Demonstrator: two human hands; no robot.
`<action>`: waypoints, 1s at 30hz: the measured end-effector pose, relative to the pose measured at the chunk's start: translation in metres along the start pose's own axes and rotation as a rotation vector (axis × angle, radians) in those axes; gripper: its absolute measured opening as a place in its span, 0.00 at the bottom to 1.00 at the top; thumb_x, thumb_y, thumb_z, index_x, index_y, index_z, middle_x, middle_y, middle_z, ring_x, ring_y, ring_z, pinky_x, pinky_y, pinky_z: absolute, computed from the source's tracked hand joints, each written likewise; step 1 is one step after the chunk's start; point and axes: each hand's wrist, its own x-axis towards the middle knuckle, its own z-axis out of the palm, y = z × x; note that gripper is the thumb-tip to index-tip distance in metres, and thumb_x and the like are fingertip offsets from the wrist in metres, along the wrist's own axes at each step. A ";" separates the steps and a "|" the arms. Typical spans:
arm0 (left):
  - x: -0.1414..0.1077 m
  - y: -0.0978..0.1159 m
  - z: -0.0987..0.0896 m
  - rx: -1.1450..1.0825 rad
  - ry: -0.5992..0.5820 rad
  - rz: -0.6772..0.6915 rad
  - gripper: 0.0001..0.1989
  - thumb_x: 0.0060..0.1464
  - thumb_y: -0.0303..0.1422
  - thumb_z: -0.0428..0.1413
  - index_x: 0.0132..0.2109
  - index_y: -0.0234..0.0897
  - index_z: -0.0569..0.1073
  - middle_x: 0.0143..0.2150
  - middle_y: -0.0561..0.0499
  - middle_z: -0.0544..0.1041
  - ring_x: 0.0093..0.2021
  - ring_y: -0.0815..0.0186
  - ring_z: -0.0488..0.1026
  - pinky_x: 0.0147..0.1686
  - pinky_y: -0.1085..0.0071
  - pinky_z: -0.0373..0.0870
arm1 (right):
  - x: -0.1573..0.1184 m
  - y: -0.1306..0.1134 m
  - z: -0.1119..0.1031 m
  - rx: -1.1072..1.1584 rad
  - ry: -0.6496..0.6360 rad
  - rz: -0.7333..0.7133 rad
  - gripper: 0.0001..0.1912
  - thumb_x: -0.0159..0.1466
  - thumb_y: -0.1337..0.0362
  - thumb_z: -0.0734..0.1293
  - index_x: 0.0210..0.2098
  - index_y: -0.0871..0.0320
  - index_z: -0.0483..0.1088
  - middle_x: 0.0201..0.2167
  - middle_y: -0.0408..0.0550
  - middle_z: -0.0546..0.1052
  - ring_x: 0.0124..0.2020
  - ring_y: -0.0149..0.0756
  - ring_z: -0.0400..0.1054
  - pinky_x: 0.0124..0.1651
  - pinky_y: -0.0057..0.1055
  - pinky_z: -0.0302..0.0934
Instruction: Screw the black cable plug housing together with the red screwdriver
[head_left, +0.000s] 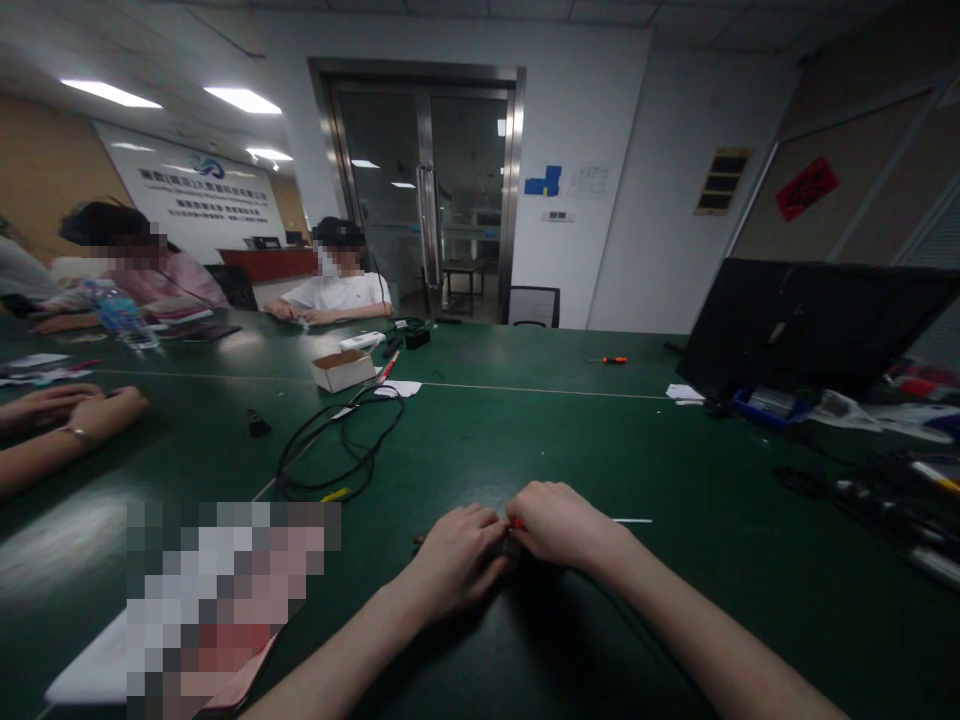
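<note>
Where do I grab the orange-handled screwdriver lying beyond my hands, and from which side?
I'd pinch the screwdriver by its orange handle, coming from above with your right hand. It lies flat, handle end to the right, and the handle looks thicker than the thin shaft pointing left.

Green counter [495,440] with its clutter spread around the hands [461,560].
Ahead and left of the hands, a looped black cable [370,460] lies near an open box [349,377]; farther off that way are plastic bottles [124,315] and a person in a white top [337,295]. Ahead to the right, a dark screen [817,325] stands behind a blue tray [780,416]. Glass doors [469,190] rise beyond the counter.
</note>
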 end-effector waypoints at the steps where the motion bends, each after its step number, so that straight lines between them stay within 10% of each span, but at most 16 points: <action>1: 0.000 0.000 0.000 -0.003 -0.002 -0.004 0.10 0.62 0.33 0.54 0.48 0.35 0.73 0.46 0.44 0.76 0.45 0.56 0.72 0.45 0.63 0.69 | -0.001 -0.001 0.000 -0.005 -0.002 -0.007 0.12 0.64 0.67 0.62 0.37 0.60 0.78 0.37 0.58 0.81 0.39 0.46 0.77 0.38 0.31 0.63; 20: -0.002 -0.002 0.004 -0.040 0.025 0.025 0.16 0.57 0.39 0.63 0.49 0.34 0.74 0.43 0.44 0.78 0.43 0.55 0.74 0.43 0.63 0.69 | 0.028 0.034 0.025 0.155 0.038 0.085 0.10 0.66 0.60 0.66 0.41 0.56 0.78 0.40 0.52 0.81 0.42 0.41 0.75 0.40 0.29 0.61; 30: -0.002 0.004 0.009 -0.024 0.049 0.095 0.17 0.58 0.44 0.62 0.47 0.36 0.74 0.42 0.45 0.78 0.40 0.57 0.74 0.41 0.65 0.68 | -0.023 0.036 0.006 0.255 -0.148 -0.019 0.17 0.53 0.53 0.75 0.39 0.55 0.78 0.31 0.45 0.79 0.29 0.36 0.72 0.26 0.26 0.54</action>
